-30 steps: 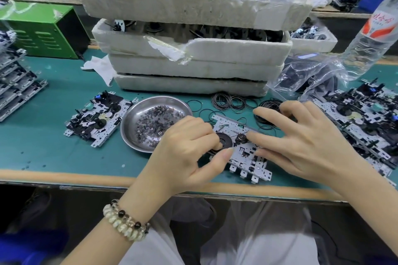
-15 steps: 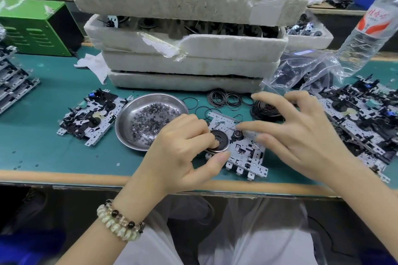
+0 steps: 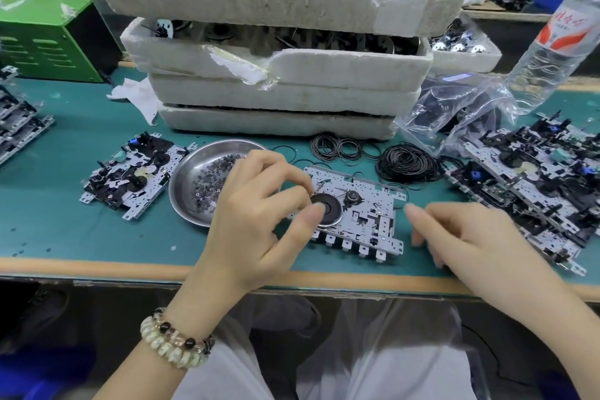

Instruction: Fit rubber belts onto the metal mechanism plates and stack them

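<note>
Teal-matted workbench (image 3: 48, 211) with a wooden front edge, seen from above. Left hand (image 3: 256, 204), beaded bracelet (image 3: 175, 347) on its wrist, fingers curled, thumb and forefinger pinching the black round pulley wheel (image 3: 329, 208) on the plate. Right hand (image 3: 470, 237) holds nothing, fingers loosely bent, just right of the plate, not touching it.

Round steel dish of tiny washers (image 3: 194, 185) sits behind the left hand, partly hidden by it. Pile of black rubber belts (image 3: 406, 162) and loose belt rings (image 3: 337, 148) lie above the plate. Stacked white foam trays (image 3: 276, 97) fill upper centre. Clear plastic bag (image 3: 454, 110) and clear water bottle (image 3: 558, 42) upper right, green metal box (image 3: 42, 39) upper left. One assembled plate (image 3: 130, 172) lies left of the dish; more assembled plates (image 3: 535, 178) are heaped at right.

Grey perforated metal mechanism plate (image 3: 373, 204) lies flat at centre, tabs along its near edge, between both hands; whether a belt is on it, cannot tell.
</note>
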### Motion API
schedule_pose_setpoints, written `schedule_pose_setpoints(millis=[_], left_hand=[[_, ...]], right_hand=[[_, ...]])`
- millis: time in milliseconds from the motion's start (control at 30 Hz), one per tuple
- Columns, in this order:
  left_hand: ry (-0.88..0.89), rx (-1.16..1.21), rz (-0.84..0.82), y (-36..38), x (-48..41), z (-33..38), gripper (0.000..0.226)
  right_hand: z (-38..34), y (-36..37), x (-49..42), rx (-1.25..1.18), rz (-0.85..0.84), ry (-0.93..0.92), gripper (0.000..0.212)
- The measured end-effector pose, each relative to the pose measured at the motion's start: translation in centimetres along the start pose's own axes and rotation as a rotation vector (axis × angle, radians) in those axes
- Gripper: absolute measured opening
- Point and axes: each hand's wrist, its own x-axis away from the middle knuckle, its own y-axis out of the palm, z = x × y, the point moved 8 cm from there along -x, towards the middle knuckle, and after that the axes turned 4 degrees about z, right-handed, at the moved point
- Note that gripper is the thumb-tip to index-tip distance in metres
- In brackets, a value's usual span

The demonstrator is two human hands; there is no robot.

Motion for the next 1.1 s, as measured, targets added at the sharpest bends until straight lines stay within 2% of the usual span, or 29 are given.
schedule_pose_setpoints(millis=[67, 133, 200, 367, 500, 567, 633, 767, 867, 967, 1100], left_hand=[[0.041, 0.035, -0.028, 0.3, 0.0, 0.4, 0.053], [0.046, 0.034, -0.016, 0.3, 0.0, 0.3, 0.055], [0.017, 0.044, 0.029, -0.2, 0.0, -0.1, 0.064], [-0.055, 0.103, 0.153, -1.4, -0.1, -1.1, 0.068], [-0.116, 0.126, 0.241, -2.3, 0.0, -1.8, 0.062], [-0.134, 0.134, 0.283, -2.7, 0.1, -2.0, 0.055], [-0.145, 0.145, 0.315, -3.0, 0.2, -2.1, 0.048], [-0.168, 0.157, 0.372, -3.4, 0.4, -2.5, 0.044], [-0.198, 0.172, 0.407, -3.7, 0.7, -3.0, 0.043], [-0.201, 0.194, 0.411, -3.7, 0.7, -3.0, 0.042], [-0.147, 0.182, 0.372, -3.4, 0.4, -2.5, 0.049]], right_hand=[[0.0, 1.7, 0.6, -0.189, -0.171, 0.062, 0.049], [0.0, 2.2, 0.6, -0.448, -0.216, 0.136, 0.045], [0.1, 2.4, 0.5, -0.604, -0.217, 0.21, 0.037], [-1.1, 2.4, 0.5, -0.765, -0.245, 0.208, 0.027], [-2.5, -0.5, -1.0, -0.791, -0.128, 0.103, 0.024], [-3.8, -3.0, -1.8, -0.642, -0.025, -0.016, 0.019], [-5.9, -5.4, -1.8, -0.373, 0.06, -0.196, 0.021], [-11.7, -6.3, 1.2, 0.313, 0.198, -0.751, 0.021], [-13.1, -3.4, 4.3, 0.635, 0.211, -1.066, 0.024], [-11.2, -0.8, 6.1, 0.85, 0.198, -1.172, 0.032], [-7.4, 1.1, 5.7, 0.983, 0.217, -1.127, 0.03]])
